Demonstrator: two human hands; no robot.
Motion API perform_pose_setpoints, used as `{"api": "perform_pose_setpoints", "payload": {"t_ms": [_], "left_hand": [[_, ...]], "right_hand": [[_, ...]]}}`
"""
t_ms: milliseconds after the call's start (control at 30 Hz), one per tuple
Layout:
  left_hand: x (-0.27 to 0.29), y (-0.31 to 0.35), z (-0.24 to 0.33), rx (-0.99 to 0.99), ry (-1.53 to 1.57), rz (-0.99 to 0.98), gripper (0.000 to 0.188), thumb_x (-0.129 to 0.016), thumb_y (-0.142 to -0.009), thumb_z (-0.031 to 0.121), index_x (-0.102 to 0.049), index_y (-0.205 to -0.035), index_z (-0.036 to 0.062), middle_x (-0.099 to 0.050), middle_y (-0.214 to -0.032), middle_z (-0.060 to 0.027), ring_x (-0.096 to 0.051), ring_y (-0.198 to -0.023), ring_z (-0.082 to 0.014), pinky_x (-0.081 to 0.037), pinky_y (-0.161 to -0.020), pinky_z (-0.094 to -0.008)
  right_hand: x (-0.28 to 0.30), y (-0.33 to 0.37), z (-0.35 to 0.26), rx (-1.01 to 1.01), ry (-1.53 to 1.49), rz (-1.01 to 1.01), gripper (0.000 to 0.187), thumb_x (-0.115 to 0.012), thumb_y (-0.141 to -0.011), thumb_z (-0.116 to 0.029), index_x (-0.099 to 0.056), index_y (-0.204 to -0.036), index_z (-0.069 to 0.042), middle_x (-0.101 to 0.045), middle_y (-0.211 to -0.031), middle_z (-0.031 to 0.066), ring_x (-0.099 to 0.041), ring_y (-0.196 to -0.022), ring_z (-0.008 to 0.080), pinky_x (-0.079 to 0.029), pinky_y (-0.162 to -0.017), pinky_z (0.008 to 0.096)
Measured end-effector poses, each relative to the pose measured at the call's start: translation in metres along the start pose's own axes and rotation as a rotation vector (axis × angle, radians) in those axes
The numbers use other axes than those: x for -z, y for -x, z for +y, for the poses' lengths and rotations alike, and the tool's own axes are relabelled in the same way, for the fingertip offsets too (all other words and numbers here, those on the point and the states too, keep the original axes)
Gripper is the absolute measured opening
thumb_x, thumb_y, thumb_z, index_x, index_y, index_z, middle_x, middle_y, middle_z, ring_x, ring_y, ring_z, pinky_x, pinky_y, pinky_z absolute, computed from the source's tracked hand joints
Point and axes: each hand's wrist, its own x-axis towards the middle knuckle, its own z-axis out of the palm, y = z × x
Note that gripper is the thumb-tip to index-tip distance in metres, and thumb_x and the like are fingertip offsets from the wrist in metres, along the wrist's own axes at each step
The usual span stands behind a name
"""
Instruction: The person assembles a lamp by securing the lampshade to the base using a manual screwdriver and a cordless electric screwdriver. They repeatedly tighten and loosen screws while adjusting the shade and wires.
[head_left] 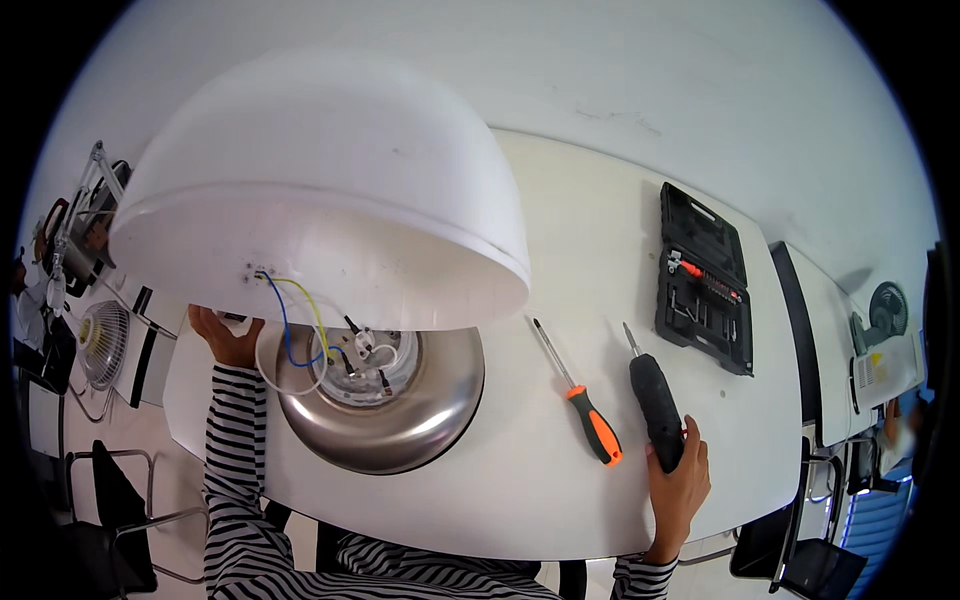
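Curling around the rear end of a black power screwdriver [655, 405], the right hand [682, 482] has its thumb on one side and its fingers on the other, so that grip is closed on the tool, whose thin tip points away from the person across the white tabletop [560, 250]. The left hand [230, 342] is at the lower left edge of a large white dome [330, 130]; part of it is hidden behind the dome, and I cannot tell how far open its grip is or whether it has hold of anything. The dome is tilted, its hollow side facing the person, above the far part of a round silver metal base [400, 435] on the tabletop. A blue wire [287, 330] and a yellow-green wire [318, 305] run from the inside of the dome down to the fittings in the middle of the base. Between the base and the power screwdriver lies an orange and dark-handled screwdriver [595, 425], untouched. Farther off to the right, a black tool case [705, 280] lies open, with a row of small bits inside.
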Motion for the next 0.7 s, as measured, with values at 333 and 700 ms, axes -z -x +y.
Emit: {"api": "perform_pose_setpoints", "payload": {"t_ms": [333, 700], "left_hand": [[-0.014, 0.016, -0.015, 0.077, 0.067, -0.100, 0.073, -0.075, -0.062, 0.035, -0.041, -0.118, 0.0043, -0.036, -0.126, -0.0176, -0.026, -0.121, -0.0371, -0.016, -0.101, -0.0519], [0.024, -0.058, 0.070, -0.122, 0.098, -0.074, 0.057, -0.073, -0.061, 0.033, -0.051, -0.106, 0.0056, -0.051, -0.109, -0.0086, -0.046, -0.111, -0.0235, -0.009, -0.101, -0.0527]], "right_hand": [[0.012, -0.001, -0.018, 0.169, -0.102, -0.062, 0.067, -0.066, -0.066, -0.011, -0.040, -0.128, -0.007, -0.052, -0.098, 0.0151, -0.053, -0.089, 0.0338, -0.042, -0.075, 0.0397], [-0.010, 0.015, -0.094, 0.541, 0.079, -0.061, 0.049, -0.064, -0.070, -0.010, -0.048, -0.117, -0.006, -0.051, -0.110, 0.0138, -0.048, -0.102, 0.0312, -0.037, -0.090, 0.0390]]}}
